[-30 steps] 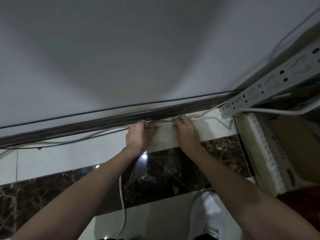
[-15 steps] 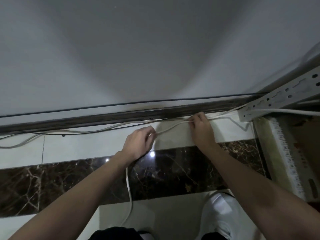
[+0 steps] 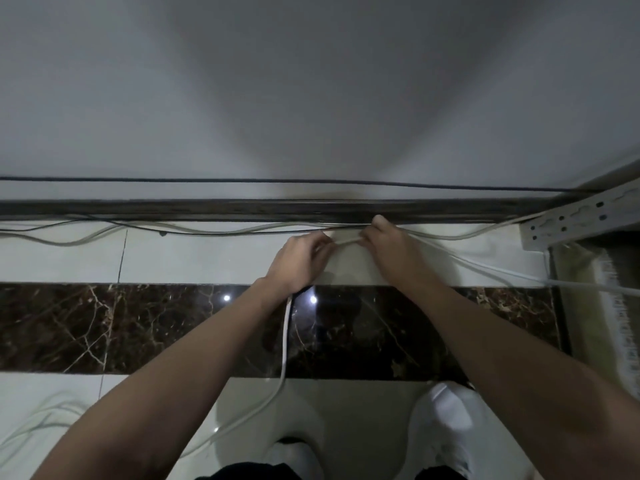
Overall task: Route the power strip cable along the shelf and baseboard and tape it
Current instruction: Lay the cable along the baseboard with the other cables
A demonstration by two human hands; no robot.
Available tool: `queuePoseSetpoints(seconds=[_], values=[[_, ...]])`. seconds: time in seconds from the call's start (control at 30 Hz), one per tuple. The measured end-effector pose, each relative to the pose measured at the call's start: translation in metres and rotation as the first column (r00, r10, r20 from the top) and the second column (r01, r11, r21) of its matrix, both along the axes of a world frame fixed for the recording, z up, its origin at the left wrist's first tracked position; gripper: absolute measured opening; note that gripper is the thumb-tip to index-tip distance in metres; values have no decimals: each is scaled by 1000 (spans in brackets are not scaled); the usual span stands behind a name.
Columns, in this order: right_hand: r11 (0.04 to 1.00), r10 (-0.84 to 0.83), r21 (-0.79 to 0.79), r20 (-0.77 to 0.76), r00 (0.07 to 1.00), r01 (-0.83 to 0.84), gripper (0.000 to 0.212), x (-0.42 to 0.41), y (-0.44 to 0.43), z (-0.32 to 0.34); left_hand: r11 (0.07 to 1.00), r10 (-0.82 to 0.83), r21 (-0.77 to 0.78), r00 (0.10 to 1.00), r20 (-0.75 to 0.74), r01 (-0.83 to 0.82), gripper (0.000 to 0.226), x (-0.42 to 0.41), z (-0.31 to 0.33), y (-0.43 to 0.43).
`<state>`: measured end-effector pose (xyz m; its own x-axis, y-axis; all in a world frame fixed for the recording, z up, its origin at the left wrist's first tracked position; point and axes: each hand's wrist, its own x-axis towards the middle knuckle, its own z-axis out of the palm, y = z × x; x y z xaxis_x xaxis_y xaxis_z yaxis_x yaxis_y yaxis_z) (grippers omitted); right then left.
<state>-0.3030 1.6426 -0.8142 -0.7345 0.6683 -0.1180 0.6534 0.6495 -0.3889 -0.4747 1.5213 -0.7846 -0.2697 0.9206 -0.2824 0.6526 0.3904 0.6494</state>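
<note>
Left hand and right hand are pinching the white cable, laying it along the baseboard; next it likely needs holding flat for taping.

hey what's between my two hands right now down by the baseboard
In the head view, a short stretch of white cable spans from the left hand to the right hand, over pale floor tile.

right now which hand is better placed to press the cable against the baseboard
Probably the right hand: its fingers reach the dark baseboard while pinching the white cable. The left hand sits lower, gripping the slack that trails down to the floor, so it suits feeding.
</note>
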Motion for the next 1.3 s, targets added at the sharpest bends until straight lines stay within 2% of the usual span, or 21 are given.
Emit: queuePoseSetpoints(seconds=[0.1,0.17,0.23,0.33,0.4,0.5,0.6,0.7,0.77,0.83,0.9,0.97,1.03,1.1,1.2,1.3], values=[[1000,-21,-17,57,998,21,23,-4,2,5,992,127,-10,984,128,-127,24,-2,5,-12],[999,-24,-27,65,998,26,24,-5,4,5,954,294,-142,910,293,-263,28,-7,7,-18],[999,-31,-28,50,998,33,22,-5,2,3,926,362,-243,860,360,-288,31,-14,10,-27],[998,-64,20,13,998,64,15,-6,-4,1,974,204,-118,975,88,-193,31,-22,9,-29],[997,-61,39,-15,998,61,17,-12,-16,2,989,135,-57,989,-65,-139,29,-24,12,-19],[997,67,40,-78,995,-64,29,-29,-36,8,994,41,-91,982,-183,-59,27,-27,18,-2],[1000,23,-2,-86,996,-23,32,-44,-41,11,994,-30,-110,975,-222,5,27,-29,18,-1],[998,55,10,35,998,-55,20,-50,-39,12,996,-20,-94,981,-191,2,29,-29,12,-13],[999,48,13,115,992,-49,19,-52,-36,16,992,94,-75,992,-84,-101,31,-27,8,-28],[1000,12,-1,161,987,-12,26,-53,-31,18,976,213,-65,976,48,-210,30,-29,7,-50],[1000,30,4,159,987,-31,29,-52,-27,18,953,301,-90,944,136,-291,29,-36,9,-78],[997,67,33,137,988,-72,28,-52,-28,19,949,313,-89,940,137,-303,26,-42,15,-100],[995,83,30,179,980,-90,27,-53,-31,23,981,174,-93,984,44,-169,27,-44,21,-108],[997,67,8,239,969,-71,26,-53,-31,28,991,-46,-128,993,-112,31,30,-46,25,-103],[997,72,0,252,965,-74,20,-54,-28,34,944,-292,-225,926,-240,240,28,-49,38,-84],[965,262,-67,124,957,-255,21,-65,-39,37,899,-418,-289,839,-348,329,27,-52,46,-62]])
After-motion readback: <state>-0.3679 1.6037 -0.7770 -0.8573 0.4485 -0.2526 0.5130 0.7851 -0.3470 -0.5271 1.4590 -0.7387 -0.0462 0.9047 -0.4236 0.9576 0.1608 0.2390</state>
